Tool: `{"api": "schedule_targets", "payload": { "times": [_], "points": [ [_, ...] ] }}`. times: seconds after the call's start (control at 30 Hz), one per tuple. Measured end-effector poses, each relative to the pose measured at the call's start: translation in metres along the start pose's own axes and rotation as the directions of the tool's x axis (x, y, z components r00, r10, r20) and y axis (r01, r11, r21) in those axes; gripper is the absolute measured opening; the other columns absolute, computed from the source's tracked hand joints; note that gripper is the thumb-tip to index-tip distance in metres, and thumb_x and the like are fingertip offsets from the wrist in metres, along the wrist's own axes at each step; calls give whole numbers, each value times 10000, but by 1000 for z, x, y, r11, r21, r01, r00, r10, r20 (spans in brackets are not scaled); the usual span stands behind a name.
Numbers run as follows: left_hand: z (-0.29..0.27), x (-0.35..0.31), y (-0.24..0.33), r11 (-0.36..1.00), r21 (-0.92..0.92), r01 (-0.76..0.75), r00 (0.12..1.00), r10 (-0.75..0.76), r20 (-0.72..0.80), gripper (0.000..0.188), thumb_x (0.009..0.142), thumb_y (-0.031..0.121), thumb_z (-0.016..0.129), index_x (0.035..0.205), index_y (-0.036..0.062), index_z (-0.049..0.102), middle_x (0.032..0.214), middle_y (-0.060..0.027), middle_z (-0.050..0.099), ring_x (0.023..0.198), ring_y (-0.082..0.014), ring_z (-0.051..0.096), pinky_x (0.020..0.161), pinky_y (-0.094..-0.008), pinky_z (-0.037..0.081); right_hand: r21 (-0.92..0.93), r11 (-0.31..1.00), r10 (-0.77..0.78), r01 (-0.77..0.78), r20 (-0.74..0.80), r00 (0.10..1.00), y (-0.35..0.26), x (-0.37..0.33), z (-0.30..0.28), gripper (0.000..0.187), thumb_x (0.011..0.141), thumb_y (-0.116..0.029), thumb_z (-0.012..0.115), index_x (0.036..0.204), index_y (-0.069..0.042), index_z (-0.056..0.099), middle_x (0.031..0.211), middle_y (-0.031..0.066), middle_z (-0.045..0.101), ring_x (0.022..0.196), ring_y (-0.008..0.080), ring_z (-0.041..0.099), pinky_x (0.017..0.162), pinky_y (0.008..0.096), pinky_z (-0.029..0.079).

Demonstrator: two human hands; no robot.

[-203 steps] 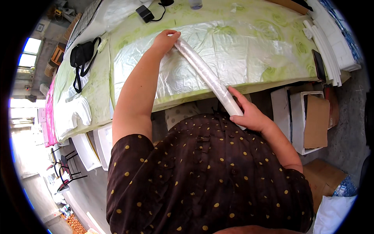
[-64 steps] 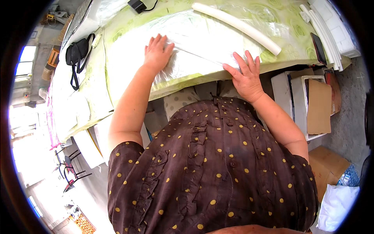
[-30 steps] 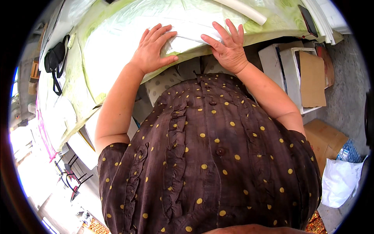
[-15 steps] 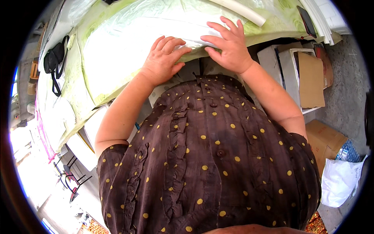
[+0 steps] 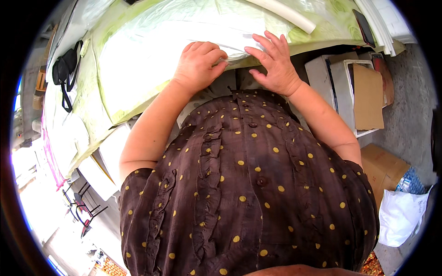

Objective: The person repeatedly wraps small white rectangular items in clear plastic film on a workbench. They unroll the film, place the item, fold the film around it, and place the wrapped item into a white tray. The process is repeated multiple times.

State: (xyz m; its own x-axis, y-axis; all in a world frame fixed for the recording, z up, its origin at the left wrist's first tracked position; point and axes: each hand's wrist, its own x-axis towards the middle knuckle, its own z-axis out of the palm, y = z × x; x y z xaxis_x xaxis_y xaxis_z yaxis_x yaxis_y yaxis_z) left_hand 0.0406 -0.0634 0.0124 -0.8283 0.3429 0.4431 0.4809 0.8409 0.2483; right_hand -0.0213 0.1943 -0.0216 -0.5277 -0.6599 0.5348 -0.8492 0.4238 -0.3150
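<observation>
A thin, whitish plastic sheet [image 5: 152, 55], partly washed out by glare, covers the near part of the table. At its near edge my left hand [image 5: 199, 66] is closed, thumb and index finger drawn together on the plastic. My right hand [image 5: 275, 64] is just to the right, fingers spread and slightly bent, the fingertips by the same edge. Nothing shows in its grasp. A pale green patterned tablecloth [image 5: 329, 39] lies beneath the sheet.
A white roll [image 5: 287, 16] and a dark phone [image 5: 363, 27] lie on the far right of the table. On the left rests a black strapped bag [image 5: 66, 69]. Boxes with a cardboard flap [image 5: 368, 96], a brown carton [image 5: 384, 168] and a white bag [image 5: 400, 216] stand at right.
My left hand has shifted slightly right and its fingers have curled in. The right hand has come down a little toward me, fingers still apart.
</observation>
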Motion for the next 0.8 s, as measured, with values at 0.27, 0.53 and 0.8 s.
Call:
{"api": "schedule_targets", "payload": {
  "times": [0.27,0.53,0.8],
  "points": [
    [-3,15,-11,976,-183,120,991,-109,72,154,901,212,725,867,63,707,835,-85,691,785,-327,645,744,-421,509,-69,997,39,-45,-86,996,-4,-4,18,818,666,-181,849,1407,-281,518,1506,24,441,1425,346,349,1152,658,229],
    [3,13,-9,912,-276,304,953,-288,98,193,954,231,694,951,41,725,888,-95,710,811,-257,672,730,-361,536,-63,998,-10,-1,-165,986,-4,11,24,667,664,-188,850,1275,-288,601,1481,4,463,1420,343,351,1147,662,214],
    [5,12,-5,846,-309,434,901,-417,123,227,973,258,683,996,37,731,919,-94,718,825,-217,677,745,-326,536,-107,994,-42,22,-183,982,-4,13,27,444,673,-199,852,1079,-294,700,1475,-16,475,1414,326,356,1155,655,196]
  ]
}}
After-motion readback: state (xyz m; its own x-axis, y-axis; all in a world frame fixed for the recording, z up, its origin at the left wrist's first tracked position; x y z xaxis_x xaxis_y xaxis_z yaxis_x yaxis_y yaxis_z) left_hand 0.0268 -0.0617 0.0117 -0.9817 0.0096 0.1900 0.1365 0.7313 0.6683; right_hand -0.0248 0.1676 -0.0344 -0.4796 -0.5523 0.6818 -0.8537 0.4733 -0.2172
